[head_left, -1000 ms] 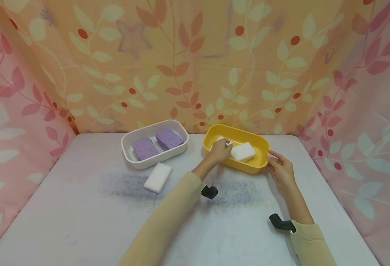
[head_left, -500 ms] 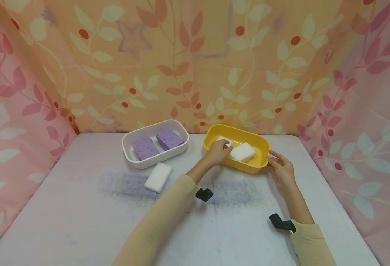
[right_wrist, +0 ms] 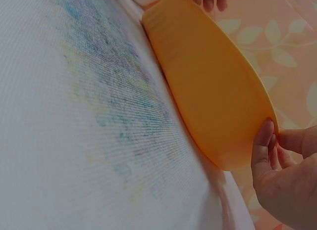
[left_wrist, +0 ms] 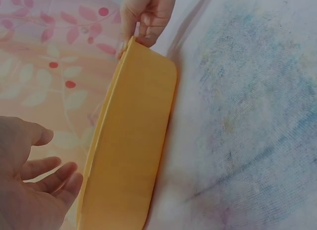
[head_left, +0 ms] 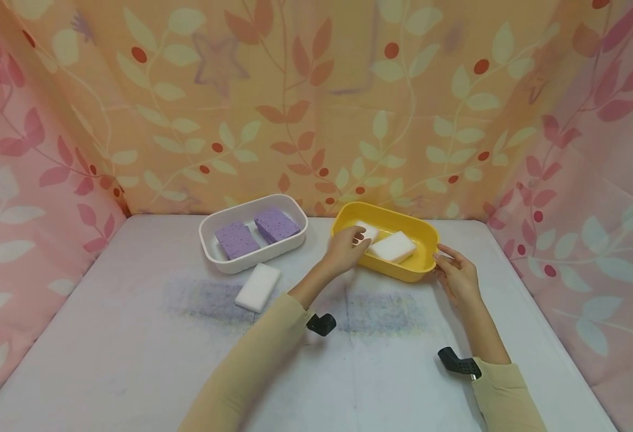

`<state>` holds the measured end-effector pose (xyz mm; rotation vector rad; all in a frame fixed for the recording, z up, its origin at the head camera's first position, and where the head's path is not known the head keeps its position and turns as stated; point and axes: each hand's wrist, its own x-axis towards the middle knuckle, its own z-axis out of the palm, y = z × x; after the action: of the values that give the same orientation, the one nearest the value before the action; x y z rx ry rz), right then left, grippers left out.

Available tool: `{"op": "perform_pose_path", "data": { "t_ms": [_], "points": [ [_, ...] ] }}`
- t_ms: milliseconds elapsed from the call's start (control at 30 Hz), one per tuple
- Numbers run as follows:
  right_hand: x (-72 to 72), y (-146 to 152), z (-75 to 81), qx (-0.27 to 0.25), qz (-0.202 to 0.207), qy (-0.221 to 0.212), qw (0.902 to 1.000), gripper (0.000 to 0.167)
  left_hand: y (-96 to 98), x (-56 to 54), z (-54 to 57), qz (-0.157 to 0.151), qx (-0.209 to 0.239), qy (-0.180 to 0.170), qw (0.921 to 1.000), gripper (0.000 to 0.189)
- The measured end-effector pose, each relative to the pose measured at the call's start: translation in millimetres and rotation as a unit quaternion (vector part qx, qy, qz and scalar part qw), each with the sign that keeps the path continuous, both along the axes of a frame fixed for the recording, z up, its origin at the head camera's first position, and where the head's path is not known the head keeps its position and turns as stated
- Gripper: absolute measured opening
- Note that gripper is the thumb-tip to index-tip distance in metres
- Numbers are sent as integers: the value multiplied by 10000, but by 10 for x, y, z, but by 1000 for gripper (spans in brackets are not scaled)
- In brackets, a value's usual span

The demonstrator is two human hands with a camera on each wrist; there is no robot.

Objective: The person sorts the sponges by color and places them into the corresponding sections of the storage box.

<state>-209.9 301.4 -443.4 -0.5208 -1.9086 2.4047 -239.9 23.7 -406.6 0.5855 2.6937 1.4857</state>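
The right hand (head_left: 459, 279) pinches the right-end rim of a yellow tray (head_left: 402, 273), thumb and fingers on either side of the edge in the right wrist view. Two white sponges lie in that tray: one nearer the middle (head_left: 393, 246), another white sponge (head_left: 371, 232) toward the left end, partly hidden by the left hand. Over the tray's left front rim hovers the left hand (head_left: 343, 251), its fingers loosely bent with nothing between them. The left wrist view shows this left hand (left_wrist: 42, 178) with thumb and fingers apart beside the tray wall (left_wrist: 131, 136).
A white tray (head_left: 254, 260) stands to the left, with two purple sponges, a left one (head_left: 237, 240) and a right one (head_left: 277, 225), inside. In front of it a white sponge (head_left: 258, 288) lies on the white-covered table (head_left: 132, 360). Patterned curtains (head_left: 316, 108) enclose the back and sides.
The left hand has drawn back slightly left and toward the person, its fingers loosening and uncovering more of the left white sponge in the yellow tray. The right hand keeps its place on the rim.
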Motion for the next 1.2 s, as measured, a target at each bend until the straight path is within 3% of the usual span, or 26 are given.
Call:
{"op": "perform_pose_path", "data": {
  "t_ms": [433,667,967,1200],
  "points": [
    [19,1,-4,22,23,130,9999,55,-176,212,-82,137,391,231,9989,39],
    [11,1,-8,11,8,136,9999,55,-321,281,-143,368,391,426,9976,38],
    [18,2,-26,-28,40,215,9998,36,-550,403,-185,759,434,592,9944,37],
    [22,-1,-20,-90,34,204,9997,44,-749,476,-203,1158,543,709,9892,36]
  ]
}}
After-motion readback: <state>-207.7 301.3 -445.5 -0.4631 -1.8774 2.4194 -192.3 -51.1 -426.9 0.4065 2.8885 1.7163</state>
